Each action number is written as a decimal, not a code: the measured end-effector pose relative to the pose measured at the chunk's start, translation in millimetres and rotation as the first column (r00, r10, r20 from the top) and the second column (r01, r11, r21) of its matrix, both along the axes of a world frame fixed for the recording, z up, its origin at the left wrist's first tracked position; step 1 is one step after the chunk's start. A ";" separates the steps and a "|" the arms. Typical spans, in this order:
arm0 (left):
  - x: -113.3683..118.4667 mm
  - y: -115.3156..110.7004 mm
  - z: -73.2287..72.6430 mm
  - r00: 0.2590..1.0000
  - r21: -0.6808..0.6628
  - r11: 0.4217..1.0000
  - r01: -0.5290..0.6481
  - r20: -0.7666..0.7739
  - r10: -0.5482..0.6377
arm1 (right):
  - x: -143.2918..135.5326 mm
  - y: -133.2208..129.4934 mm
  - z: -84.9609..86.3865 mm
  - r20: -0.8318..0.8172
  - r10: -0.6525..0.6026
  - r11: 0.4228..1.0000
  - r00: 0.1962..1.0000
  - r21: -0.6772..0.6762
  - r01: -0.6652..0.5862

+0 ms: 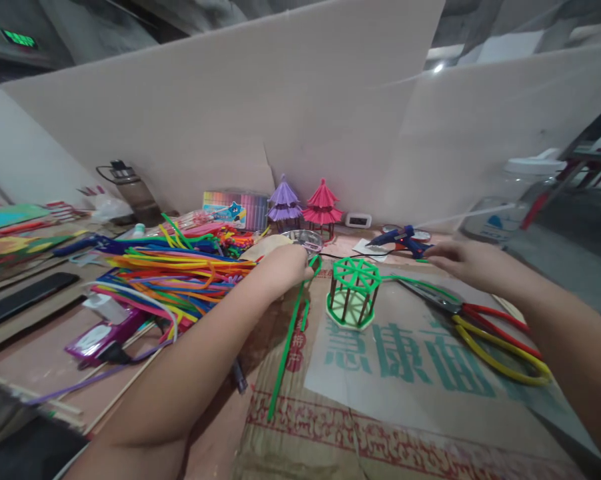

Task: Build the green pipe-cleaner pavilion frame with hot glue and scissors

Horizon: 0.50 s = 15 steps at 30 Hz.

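— Cardboard sheets cover the bench (430,413) and white boards wall off the back. We note the left hand (285,267) closed around the upper end of a green pipe cleaner (288,340), whose length trails down toward the body from that grip. Do we agree?

— We do. Fingers are curled tight; we judge the stem is pinched high so that its free length hangs clear of the work. Just right of that hand stands the green frame (354,292), a small round cage of upright sticks, resting untouched on the cardboard.

— And the right hand (463,261)?

— Stretched forward, palm down, fingers loosely extended toward the blue glue gun (400,240) just beyond its fingertips. We cannot tell whether it touches the gun; it grips nothing we can see.

— Nearer than that hand lie the scissors (485,327), red and yellow handled, flat and within easy reach.

— Left of the left hand, a heap of coloured pipe cleaners (170,267). Beyond it, two paper pagodas (305,207).
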<state>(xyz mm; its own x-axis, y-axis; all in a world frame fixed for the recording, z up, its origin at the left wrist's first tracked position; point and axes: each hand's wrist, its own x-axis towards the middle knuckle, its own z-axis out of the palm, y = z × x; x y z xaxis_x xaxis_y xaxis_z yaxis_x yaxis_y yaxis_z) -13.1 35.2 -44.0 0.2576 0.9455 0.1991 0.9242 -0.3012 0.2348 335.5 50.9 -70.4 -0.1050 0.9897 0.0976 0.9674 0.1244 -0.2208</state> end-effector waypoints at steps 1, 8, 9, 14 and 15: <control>-2.2 -3.5 9.3 1.000 0.014 1.000 -0.006 -0.005 0.006 | 0.1 -2.9 6.7 -0.038 -0.022 0.999 0.999 0.036 0.023; 15.9 -55.4 60.6 0.855 0.091 0.979 0.180 0.478 -0.202 | -41.0 -58.2 61.5 -0.577 0.098 0.981 0.811 0.195 0.020; 23.4 -62.6 59.2 0.774 0.067 0.965 0.255 0.584 -0.245 | -51.9 -69.6 66.1 -0.683 0.173 0.977 0.709 0.207 -0.039; 59.0 -83.3 31.0 0.551 -0.062 0.845 0.531 0.783 -0.289 | -100.8 -108.5 68.4 -0.906 0.350 0.934 0.237 0.317 -0.164; 63.2 -84.5 26.1 0.538 -0.077 0.826 0.558 0.792 -0.290 | -106.0 -111.1 67.0 -0.902 0.368 0.924 0.224 0.329 -0.193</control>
<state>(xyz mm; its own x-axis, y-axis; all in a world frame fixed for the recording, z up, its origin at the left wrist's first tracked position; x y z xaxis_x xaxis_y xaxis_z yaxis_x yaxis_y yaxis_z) 50.1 -49.2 -17.9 0.5408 0.8026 0.2518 0.1804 -0.4030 0.8972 229.5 -60.2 -3.5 -0.1215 0.8860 0.4475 -0.0183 0.4487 -0.8935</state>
